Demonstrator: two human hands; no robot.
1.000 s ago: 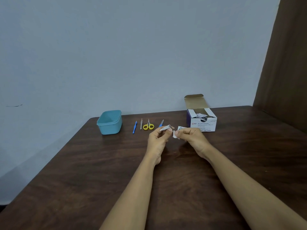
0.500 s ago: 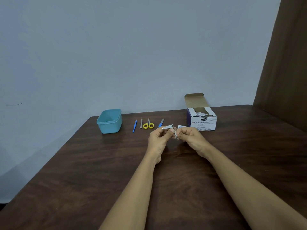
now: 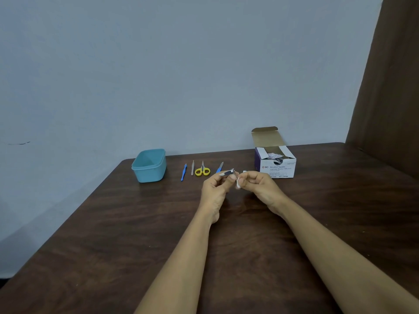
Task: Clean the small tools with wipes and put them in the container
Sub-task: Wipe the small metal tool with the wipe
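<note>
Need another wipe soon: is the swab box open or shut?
Open. The swab box has its flap standing up at the back, and packets show inside.

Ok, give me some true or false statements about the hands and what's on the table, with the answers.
1. The left hand holds a metal clipper. True.
2. The right hand pinches a white wipe. True.
3. Scissors lie on the table between tub and box. True.
4. The box is shut. False: its flap stands open.
5. The scissors' handles are blue. False: they are yellow.
6. The tub stands right of the box. False: it stands left.
</note>
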